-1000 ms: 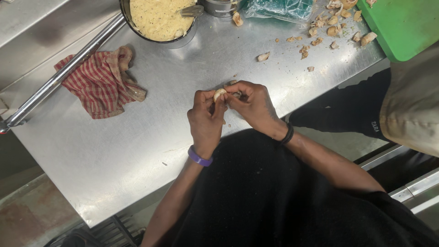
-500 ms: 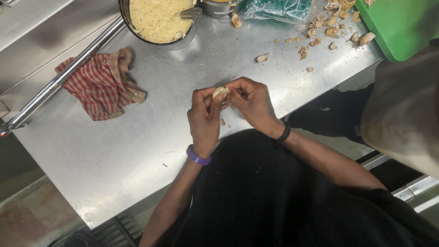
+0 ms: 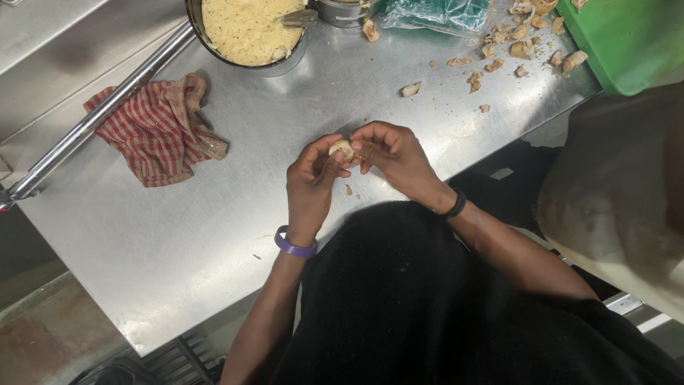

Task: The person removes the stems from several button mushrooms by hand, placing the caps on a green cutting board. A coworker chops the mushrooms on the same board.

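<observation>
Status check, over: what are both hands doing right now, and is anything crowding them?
Left hand and right hand both pinch one small pale food piece. Held above steel table. Crumbs below; red checked cloth well clear.

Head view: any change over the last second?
Barely. Both hands, left hand and right hand, keep working the small pale round food piece between their fingertips over the steel table. A few crumbs have dropped below. The red checked cloth and metal bowl of yellow mixture stayed put.

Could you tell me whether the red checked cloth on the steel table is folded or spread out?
Neither: the cloth lies crumpled in a loose heap on the table.
</observation>
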